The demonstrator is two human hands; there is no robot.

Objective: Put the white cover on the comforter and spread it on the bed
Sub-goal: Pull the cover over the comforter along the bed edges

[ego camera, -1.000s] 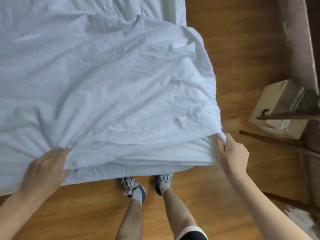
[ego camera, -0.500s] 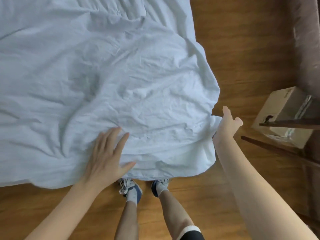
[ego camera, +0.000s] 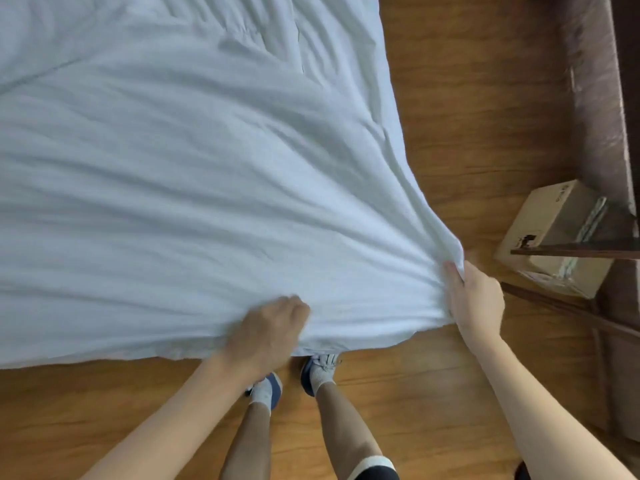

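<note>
Nearest the camera, two bare legs stood on the wooden floor (ego camera: pixel 433 393), the feet in white socks and blue-and-white sneakers (ego camera: pixel 320 370) whose toes were tucked under the overhanging cloth. Just above them, the left hand (ego camera: pixel 268 336) was curled into a fist, bunching the near edge of the white cover (ego camera: pixel 207 185) in its fingers. To the right, the right hand (ego camera: pixel 476 301) gripped the cover's near right corner, thumb on top and fingers wrapped beneath, with the cloth gathered into a tight point at the grip. From both hands long, taut creases fanned away across the soft, matte fabric, which lay broad and puffy over the bed and filled most of the view up to the far edge; whether the comforter sat fully inside could not be told. Its right border hung in a slanted fold above the glossy, grained planks. Further right, a brown cardboard box (ego camera: pixel 554 237) with taped seams sat on the floor beside dark wooden rails (ego camera: pixel 571 251), and beyond it ran a brownish upholstered piece (ego camera: pixel 599 98).
</note>
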